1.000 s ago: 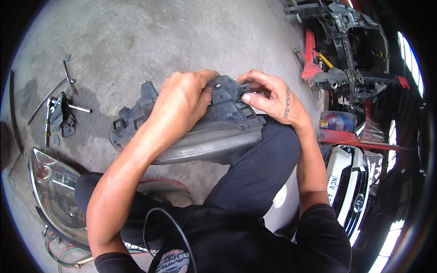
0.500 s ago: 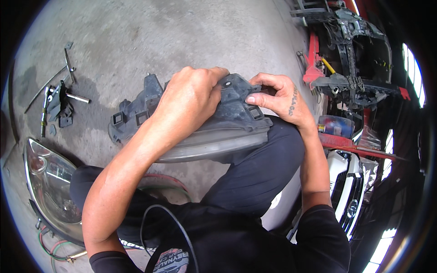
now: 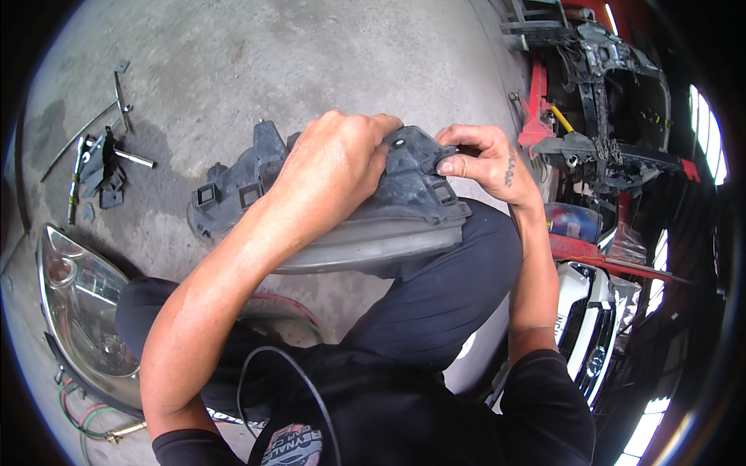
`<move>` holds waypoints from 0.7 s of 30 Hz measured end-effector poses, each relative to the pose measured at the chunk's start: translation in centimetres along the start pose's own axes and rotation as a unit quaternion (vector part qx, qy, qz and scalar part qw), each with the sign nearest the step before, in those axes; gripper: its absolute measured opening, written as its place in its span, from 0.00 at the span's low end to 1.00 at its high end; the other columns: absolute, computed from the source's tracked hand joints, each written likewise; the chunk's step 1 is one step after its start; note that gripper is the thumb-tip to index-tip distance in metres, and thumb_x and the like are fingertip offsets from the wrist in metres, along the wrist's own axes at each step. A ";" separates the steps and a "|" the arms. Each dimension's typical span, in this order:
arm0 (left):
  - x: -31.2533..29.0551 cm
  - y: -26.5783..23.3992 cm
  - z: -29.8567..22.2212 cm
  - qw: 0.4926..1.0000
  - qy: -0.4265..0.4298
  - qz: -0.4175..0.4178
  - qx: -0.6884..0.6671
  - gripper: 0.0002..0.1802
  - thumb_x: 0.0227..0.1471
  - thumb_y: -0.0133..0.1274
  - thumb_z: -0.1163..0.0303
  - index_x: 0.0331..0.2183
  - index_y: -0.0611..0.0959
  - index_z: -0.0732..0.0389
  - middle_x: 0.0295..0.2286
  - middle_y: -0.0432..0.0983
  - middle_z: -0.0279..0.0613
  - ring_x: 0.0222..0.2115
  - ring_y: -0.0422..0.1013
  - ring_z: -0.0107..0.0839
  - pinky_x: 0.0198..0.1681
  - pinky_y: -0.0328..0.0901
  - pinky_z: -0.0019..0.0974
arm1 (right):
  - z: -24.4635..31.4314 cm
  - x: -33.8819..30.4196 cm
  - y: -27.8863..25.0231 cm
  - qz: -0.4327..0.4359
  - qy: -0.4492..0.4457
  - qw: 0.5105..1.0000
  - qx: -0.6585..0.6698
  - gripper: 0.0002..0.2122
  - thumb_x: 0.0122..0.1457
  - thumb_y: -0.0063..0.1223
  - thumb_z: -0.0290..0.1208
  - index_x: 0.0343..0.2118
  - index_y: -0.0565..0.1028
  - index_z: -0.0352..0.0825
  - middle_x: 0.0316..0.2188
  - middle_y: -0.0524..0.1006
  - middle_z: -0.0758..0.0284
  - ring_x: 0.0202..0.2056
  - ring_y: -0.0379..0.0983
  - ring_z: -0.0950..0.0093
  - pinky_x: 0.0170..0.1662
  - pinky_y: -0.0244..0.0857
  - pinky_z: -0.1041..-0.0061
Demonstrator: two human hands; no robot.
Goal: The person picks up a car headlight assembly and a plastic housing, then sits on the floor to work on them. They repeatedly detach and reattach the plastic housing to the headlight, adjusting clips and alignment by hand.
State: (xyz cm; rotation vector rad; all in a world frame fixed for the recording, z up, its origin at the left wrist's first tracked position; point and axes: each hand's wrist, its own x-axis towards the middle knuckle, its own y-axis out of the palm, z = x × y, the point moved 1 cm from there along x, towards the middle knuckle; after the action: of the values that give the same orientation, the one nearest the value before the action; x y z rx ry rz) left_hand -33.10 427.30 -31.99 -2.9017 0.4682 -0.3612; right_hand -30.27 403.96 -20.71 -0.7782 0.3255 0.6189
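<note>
1. Far left, thin metal hand tools point(image 3: 75, 182) lie on the rough grey concrete floor point(image 3: 256, 66) beside ragged black plastic pieces point(image 3: 97, 165).
2. Near left, a headlight point(image 3: 89, 318) with a clear, curved lens lies by the left knee; nearer still are red and green hoses point(image 3: 81, 423) with a brass-coloured end.
3. The left hand point(image 3: 334, 159) comes across from the near left, back up and wrist nearly straight. Its bent fingers grip the far edge of the lamp housing; their tips are hidden.
4. The lamp housing point(image 3: 412, 186) is before the person, its right end over the right thigh point(image 3: 466, 264). It is dusty, dark grey plastic with square sockets and tabs, and a cloudy, curved strip along the near side. The left forearm hides its middle.
5. The right hand point(image 3: 489, 159) reaches in from the right, thumb and bent fingers pinching the housing's far right corner.
6. Farther right stand a red metal stand point(image 3: 538, 113) and a dark metal frame point(image 3: 610, 109); nearer is a white car front point(image 3: 583, 318).
</note>
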 end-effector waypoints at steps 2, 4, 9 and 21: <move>0.0 0.1 0.0 1.000 0.004 -0.003 0.000 0.17 0.58 0.56 0.77 0.48 0.85 0.72 0.29 0.83 0.65 0.32 0.83 0.54 0.40 0.75 0.49 | -0.1 0.0 -0.1 0.001 -0.006 1.000 0.000 0.09 0.60 0.67 0.26 0.40 0.83 0.28 0.33 0.82 0.71 0.37 0.75 0.81 0.44 0.69 0.77; 0.0 0.2 0.0 1.000 0.004 -0.002 0.006 0.17 0.58 0.56 0.77 0.48 0.85 0.72 0.28 0.82 0.65 0.32 0.83 0.54 0.39 0.75 0.49 | -0.2 -0.1 0.0 0.005 -0.006 1.000 0.008 0.09 0.60 0.67 0.26 0.40 0.83 0.28 0.32 0.82 0.71 0.37 0.75 0.81 0.43 0.69 0.77; 0.2 0.5 -0.1 1.000 0.015 -0.003 0.023 0.16 0.58 0.55 0.78 0.48 0.85 0.71 0.27 0.82 0.64 0.31 0.83 0.53 0.39 0.75 0.49 | -0.1 -0.3 -0.4 0.003 -0.002 0.999 -0.039 0.09 0.61 0.67 0.27 0.40 0.82 0.28 0.31 0.82 0.70 0.35 0.75 0.82 0.42 0.69 0.78; -0.3 0.4 -0.1 1.000 0.015 -0.012 0.022 0.17 0.58 0.55 0.77 0.48 0.85 0.71 0.27 0.82 0.64 0.30 0.83 0.53 0.38 0.75 0.48 | 1.4 -0.8 1.1 -0.060 0.025 0.995 -0.078 0.14 0.57 0.71 0.26 0.44 0.83 0.24 0.35 0.83 0.66 0.38 0.77 0.80 0.44 0.71 0.79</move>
State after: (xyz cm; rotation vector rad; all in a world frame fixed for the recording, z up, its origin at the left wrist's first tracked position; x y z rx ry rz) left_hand -33.54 427.07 -32.08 -2.8652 0.4241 -0.4149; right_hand -31.53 405.33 -19.98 -0.9573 0.2760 0.5165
